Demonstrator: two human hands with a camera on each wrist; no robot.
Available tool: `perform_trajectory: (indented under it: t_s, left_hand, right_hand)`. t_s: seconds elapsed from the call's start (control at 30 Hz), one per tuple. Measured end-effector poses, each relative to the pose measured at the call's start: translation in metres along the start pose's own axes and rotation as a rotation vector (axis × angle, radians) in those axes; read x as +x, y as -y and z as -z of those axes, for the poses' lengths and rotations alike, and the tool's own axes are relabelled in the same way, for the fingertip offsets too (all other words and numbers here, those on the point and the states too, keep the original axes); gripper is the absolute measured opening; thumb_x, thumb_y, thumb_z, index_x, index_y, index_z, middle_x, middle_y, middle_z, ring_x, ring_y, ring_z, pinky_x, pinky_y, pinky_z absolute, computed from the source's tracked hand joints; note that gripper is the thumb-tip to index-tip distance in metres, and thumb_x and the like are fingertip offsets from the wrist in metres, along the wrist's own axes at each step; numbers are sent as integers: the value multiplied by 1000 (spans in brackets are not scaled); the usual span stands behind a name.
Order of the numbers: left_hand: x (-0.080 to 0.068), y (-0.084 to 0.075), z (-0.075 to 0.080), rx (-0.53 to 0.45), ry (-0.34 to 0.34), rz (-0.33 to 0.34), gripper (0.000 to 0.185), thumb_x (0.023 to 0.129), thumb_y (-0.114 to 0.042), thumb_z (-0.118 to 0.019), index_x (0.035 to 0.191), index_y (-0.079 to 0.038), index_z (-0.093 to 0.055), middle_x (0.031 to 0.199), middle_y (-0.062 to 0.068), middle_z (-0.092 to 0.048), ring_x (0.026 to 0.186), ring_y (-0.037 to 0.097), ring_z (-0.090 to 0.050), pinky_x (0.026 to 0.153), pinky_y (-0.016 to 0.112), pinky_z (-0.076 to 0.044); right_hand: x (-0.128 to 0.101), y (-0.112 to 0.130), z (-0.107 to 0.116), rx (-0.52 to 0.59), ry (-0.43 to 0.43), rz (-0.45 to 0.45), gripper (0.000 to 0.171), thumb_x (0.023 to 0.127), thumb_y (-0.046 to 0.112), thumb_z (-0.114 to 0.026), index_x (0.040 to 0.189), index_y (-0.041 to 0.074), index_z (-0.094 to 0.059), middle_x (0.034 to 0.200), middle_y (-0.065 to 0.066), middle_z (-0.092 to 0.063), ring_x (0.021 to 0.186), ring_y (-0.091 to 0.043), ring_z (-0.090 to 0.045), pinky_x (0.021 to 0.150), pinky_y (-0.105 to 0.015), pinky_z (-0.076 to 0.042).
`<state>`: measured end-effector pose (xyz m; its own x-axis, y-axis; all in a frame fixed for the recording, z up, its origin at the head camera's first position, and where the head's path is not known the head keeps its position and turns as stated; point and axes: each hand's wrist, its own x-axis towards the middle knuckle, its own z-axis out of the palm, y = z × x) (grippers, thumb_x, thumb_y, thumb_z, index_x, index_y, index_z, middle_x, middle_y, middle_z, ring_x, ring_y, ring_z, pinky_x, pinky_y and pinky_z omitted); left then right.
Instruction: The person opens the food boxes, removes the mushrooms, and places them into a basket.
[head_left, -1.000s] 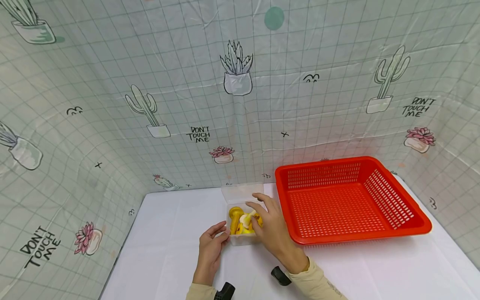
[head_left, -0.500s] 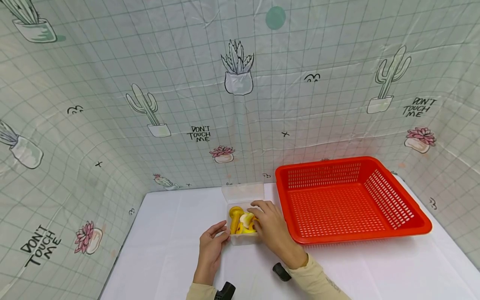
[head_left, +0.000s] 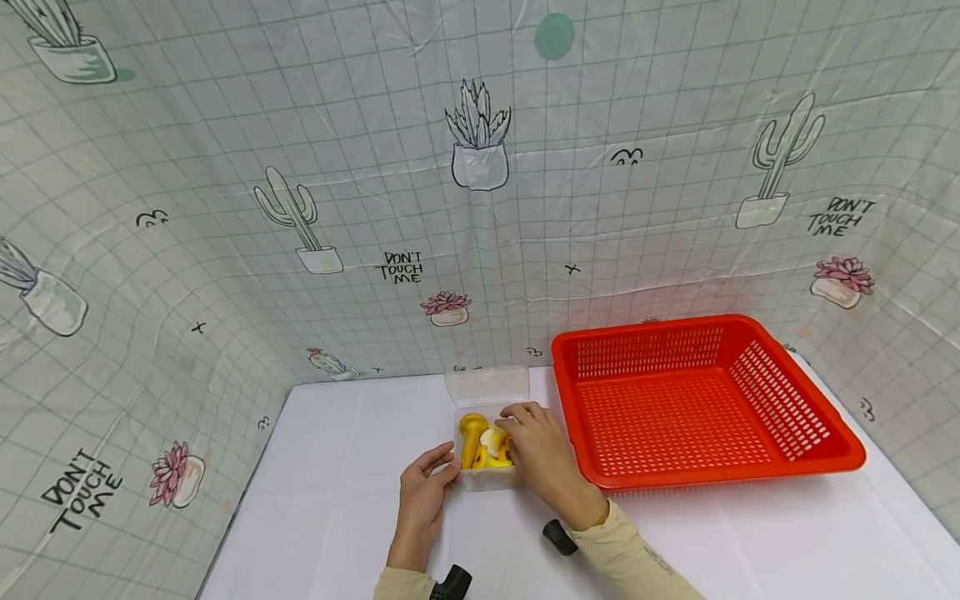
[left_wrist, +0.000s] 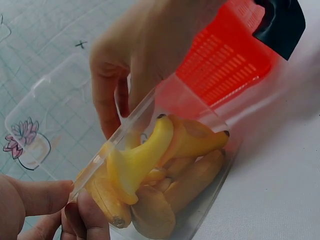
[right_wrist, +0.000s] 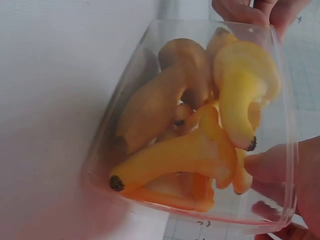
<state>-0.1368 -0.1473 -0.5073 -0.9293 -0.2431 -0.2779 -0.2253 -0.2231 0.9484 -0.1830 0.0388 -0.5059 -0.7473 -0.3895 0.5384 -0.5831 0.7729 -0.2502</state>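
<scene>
Since a second earlier, only the right hand had moved: its fingers, which had reached out flat over the box, had drawn back and curled down into the clear plastic box. The fingertips now sat among the yellow toy mushrooms, touching them; whether they had actually closed on one could not be told, since the wrist views showed fingers beside the pieces but no firm pinch. That suggested the hand was settling on a piece to take hold of, with nothing yet lifted.

Compared with the earlier frame, the left hand had not shifted. It steadied the box at its near left corner, thumb and fingers pinching the rim. The box sat in the same spot on the white surface, its hinged lid folded open behind it, just left of the red basket. The basket held nothing and had not moved. Behind, the cactus-print sheet hung as a backdrop.
</scene>
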Motion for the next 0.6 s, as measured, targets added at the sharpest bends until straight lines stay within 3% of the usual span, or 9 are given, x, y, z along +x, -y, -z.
perform_trajectory:
  t_s: [0.3,0.6]
  left_hand:
    - [-2,0,0,0,-7,-4,40,95,10,-68,134,16,-60,111,12,-62,82,11,-62,74,18,-59]
    - [-1,0,0,-15,9,-7,41,96,10,-68,135,17,-59,111,12,-62,81,9,-61,74,18,-59]
  right_hand:
    - [5,1,2,-34,92,-12,22,84,2,-85,106,5,-81,111,-8,-73,108,-30,-62,99,-47,-53]
    - [7,-1,1,-54,62,12,16,80,-4,-83,90,8,-82,91,-4,-70,96,-27,-60,90,-43,-53]
